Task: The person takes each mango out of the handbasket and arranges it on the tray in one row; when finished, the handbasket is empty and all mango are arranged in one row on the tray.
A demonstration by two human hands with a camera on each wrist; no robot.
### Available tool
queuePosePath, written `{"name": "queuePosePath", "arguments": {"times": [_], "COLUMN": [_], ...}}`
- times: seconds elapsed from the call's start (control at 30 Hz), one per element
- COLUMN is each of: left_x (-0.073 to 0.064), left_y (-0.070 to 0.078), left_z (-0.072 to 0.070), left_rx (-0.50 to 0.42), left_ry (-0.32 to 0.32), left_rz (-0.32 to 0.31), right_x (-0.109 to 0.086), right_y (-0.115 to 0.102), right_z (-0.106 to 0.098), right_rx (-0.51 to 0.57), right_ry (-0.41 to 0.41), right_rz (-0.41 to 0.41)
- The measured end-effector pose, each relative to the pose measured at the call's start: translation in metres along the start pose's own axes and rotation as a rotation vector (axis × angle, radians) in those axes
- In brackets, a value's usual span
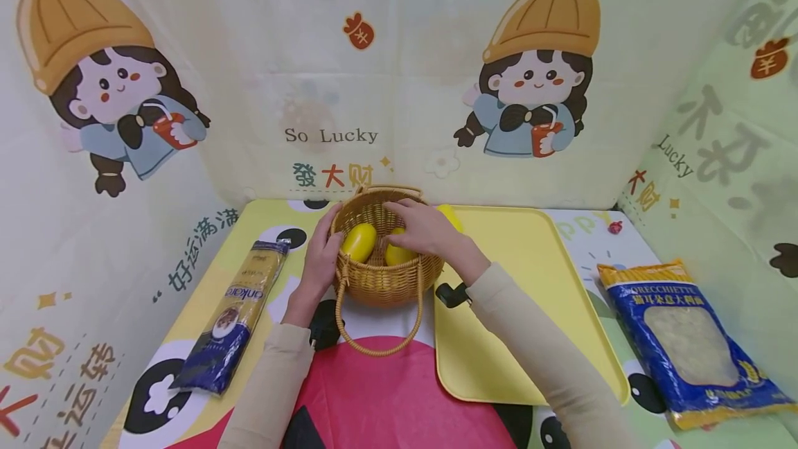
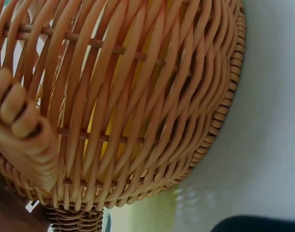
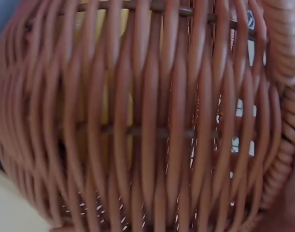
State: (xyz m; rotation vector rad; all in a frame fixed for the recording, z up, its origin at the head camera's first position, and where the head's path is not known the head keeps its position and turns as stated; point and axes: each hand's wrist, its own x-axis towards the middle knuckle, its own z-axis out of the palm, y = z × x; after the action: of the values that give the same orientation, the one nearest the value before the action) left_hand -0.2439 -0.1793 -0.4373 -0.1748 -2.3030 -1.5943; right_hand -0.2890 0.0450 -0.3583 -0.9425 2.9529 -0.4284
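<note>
Left hand [image 1: 321, 253] grips the wicker basket [image 1: 385, 288]; right hand [image 1: 429, 227] covers part of a yellow fruit [image 1: 399, 255], grip unclear

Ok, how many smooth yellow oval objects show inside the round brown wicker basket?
2: the left yellow object, beside the left hand; the right one, partly covered by the right hand. Others may be hidden.

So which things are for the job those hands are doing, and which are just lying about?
In the job:
left hand
right hand
wicker basket
left yellow fruit
right yellow fruit

Probably just lying about:
blue-and-gold packet
blue Orecchiette bag
small red thing
yellow tray, though it might be needed too
</note>
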Motion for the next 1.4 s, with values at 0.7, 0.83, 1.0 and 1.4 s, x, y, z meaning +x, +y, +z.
{"name": "queuePosePath", "arguments": {"times": [0.7, 0.83, 1.0, 1.4], "left_x": [-0.002, -0.003, -0.001, -0.008], "left_y": [-0.001, -0.002, -0.003, 0.036], "left_z": [0.003, 0.002, 0.0, -0.007], "left_rx": [0.004, -0.024, -0.046, -0.05], "left_ry": [-0.031, -0.022, -0.025, -0.065], "left_rz": [-0.03, -0.028, -0.031, -0.046], "right_x": [0.015, 0.018, 0.02, 0.02], "right_y": [-0.007, -0.008, -0.009, -0.011], "right_z": [0.017, 0.019, 0.02, 0.016], "right_rx": [-0.072, -0.035, -0.012, -0.051], "right_ry": [-0.283, -0.323, -0.343, -0.433], "right_rz": [0.156, 0.14, 0.083, 0.121]}}
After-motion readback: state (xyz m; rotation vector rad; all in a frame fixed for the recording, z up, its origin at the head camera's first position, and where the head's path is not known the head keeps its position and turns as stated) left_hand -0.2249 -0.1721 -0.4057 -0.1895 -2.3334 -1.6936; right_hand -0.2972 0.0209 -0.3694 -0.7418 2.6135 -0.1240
